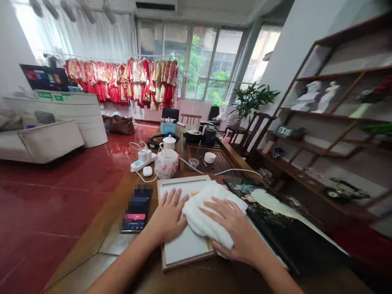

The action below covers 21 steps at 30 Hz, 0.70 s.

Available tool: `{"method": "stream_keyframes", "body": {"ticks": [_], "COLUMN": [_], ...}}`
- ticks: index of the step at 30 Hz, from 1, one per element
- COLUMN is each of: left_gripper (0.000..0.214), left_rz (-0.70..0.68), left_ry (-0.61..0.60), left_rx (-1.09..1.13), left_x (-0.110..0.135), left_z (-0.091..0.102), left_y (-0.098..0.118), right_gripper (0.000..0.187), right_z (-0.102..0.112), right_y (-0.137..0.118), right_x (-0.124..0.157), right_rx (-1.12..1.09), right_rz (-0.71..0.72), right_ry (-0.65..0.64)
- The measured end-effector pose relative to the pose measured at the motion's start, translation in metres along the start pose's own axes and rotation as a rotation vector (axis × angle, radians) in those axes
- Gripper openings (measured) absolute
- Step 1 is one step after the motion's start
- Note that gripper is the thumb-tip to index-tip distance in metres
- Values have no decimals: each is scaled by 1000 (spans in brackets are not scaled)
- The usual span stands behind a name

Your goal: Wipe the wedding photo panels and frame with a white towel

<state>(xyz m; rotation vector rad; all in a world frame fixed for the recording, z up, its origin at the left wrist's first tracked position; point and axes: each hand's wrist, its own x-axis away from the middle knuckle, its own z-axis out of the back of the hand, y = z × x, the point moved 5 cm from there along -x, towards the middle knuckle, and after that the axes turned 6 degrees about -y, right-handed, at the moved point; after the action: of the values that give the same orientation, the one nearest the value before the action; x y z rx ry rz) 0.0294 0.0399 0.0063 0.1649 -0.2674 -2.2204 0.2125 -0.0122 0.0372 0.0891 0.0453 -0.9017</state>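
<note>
My left hand rests flat on a wood-framed white board, its fingers spread and its side against a folded white towel. My right hand lies spread on top of that towel, pressing it onto the board. A black smartphone with a blurred screen lies to the left of the board. On the right, a dark glossy painted panel lies close to my right hand. Part of the board's surface is hidden beneath the towel.
A white power strip, earbud case, and white-lidded jar stand beyond the board on the wooden table, with cables running across it. Shelves stand right; a red tiled floor lies left.
</note>
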Motion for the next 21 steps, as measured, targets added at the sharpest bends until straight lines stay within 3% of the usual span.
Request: {"method": "stream_keyframes", "body": {"ticks": [4, 12, 18, 21], "left_gripper": [53, 51, 49, 48], "left_rz": [-43, -46, -54, -44], "left_ry": [38, 64, 64, 65], "left_rx": [10, 10, 17, 14], "left_x": [-1, 0, -1, -2], "left_z": [0, 0, -2, -3], "left_y": [-1, -1, -3, -4], "right_gripper": [75, 64, 71, 68], "right_z": [1, 0, 2, 1], "right_y": [4, 46, 17, 13], "right_x": [-4, -5, -2, 1], "right_rx": [9, 59, 24, 27], "right_rz": [-40, -179, 68, 103], "right_ry": [23, 102, 21, 5]}}
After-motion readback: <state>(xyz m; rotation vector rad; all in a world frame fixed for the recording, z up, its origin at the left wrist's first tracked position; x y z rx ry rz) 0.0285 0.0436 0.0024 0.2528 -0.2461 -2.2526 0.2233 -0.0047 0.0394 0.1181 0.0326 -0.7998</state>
